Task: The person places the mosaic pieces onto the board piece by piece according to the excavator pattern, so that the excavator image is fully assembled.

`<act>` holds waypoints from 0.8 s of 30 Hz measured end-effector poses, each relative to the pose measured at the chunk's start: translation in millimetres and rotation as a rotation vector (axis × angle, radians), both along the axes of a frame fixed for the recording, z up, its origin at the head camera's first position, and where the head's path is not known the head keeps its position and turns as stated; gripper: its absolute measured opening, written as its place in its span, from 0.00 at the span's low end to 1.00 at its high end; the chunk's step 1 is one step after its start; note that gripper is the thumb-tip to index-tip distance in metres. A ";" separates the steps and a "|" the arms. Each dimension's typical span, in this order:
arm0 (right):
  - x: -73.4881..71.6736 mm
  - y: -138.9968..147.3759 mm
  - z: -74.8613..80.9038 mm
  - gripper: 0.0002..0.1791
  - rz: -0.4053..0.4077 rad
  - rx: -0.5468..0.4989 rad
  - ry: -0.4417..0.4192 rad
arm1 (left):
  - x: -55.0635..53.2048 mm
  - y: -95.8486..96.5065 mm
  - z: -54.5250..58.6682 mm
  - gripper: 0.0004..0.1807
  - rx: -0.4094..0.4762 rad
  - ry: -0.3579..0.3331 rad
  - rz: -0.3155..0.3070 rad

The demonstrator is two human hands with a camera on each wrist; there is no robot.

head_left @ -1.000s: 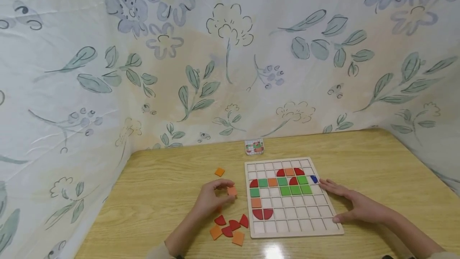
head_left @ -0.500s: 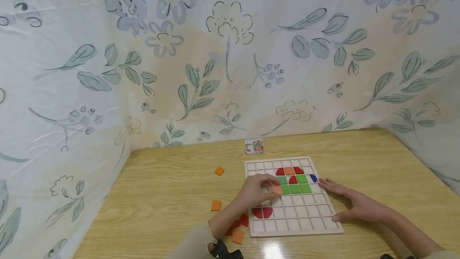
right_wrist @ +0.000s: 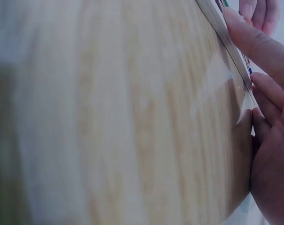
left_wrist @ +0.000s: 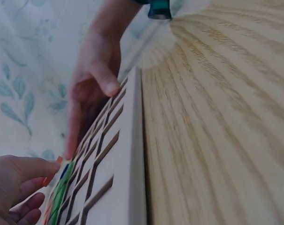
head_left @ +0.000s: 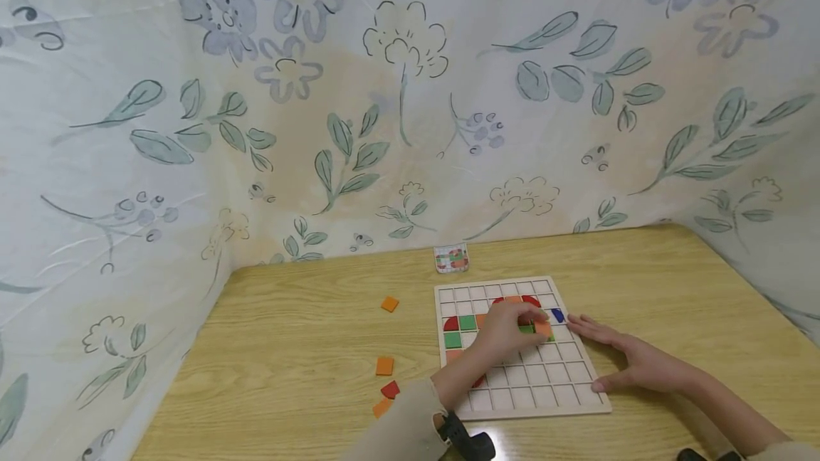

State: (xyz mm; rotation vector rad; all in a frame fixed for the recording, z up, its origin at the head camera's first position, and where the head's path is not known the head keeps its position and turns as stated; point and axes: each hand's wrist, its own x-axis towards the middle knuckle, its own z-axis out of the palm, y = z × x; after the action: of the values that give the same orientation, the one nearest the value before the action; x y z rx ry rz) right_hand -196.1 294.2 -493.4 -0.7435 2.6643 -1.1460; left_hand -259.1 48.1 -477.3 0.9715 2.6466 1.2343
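Note:
My left hand pinches an orange square tile between thumb and fingers, over the right part of the grid board. In the left wrist view the tile's edge shows at the fingertips. Green, red and orange tiles sit in the board's cells, partly hidden by this hand. A blue piece lies in a cell near the board's right edge. My right hand rests at that edge, its fingers extended and its thumb on the rim. The right wrist view shows its thumb against the board's side.
Left of the board lie loose orange tiles and a red quarter-round piece; my left sleeve covers part of that area. A small pattern card is behind the board. Floral cloth rises beyond the table.
My left hand has carried the orange tile from the table left of the board rightward across the grid to its right part. The right hand stays at the board's edge.

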 end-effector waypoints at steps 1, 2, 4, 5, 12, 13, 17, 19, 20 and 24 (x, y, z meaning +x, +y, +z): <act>-0.1 0.2 -0.5 0.47 0.009 -0.016 0.002 | 0.0 4.2 -0.6 0.13 -0.016 -0.001 0.007; -0.1 0.4 -1.0 0.47 0.017 -0.024 0.008 | -0.3 8.3 -1.7 0.13 -0.033 -0.001 0.015; -0.2 0.4 -2.1 0.47 0.023 -0.034 0.013 | -0.5 15.2 -3.8 0.12 -0.066 0.011 0.027; -0.2 0.4 -2.6 0.47 0.019 -0.030 0.017 | -0.9 18.3 -5.1 0.12 -0.081 0.024 0.033; 0.0 1.1 -2.3 0.47 0.014 -0.038 0.007 | 1.6 30.5 -8.0 0.12 -0.163 0.119 0.044; 0.0 1.0 -1.6 0.47 0.015 -0.040 0.004 | 1.9 30.4 -7.8 0.12 -0.165 0.123 0.039; 0.1 0.4 -0.2 0.46 0.042 -0.057 0.015 | 1.1 27.5 -8.4 0.12 -0.127 0.089 0.028; 0.0 0.6 -0.8 0.46 0.045 -0.057 0.019 | 0.7 26.1 -9.4 0.12 -0.111 0.083 0.030; 0.1 0.6 -1.1 0.46 0.047 -0.055 0.018 | 0.6 25.9 -9.8 0.11 -0.108 0.084 0.035; -0.2 1.6 -2.7 0.46 0.041 -0.043 0.016 | 2.0 26.7 -9.9 0.10 -0.145 0.137 0.044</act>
State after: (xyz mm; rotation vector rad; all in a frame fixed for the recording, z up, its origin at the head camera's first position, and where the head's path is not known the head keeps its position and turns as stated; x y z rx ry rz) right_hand -196.2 295.7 -496.1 -0.8143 2.6324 -1.1956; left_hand -257.1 74.8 -487.2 1.0135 2.8296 1.0002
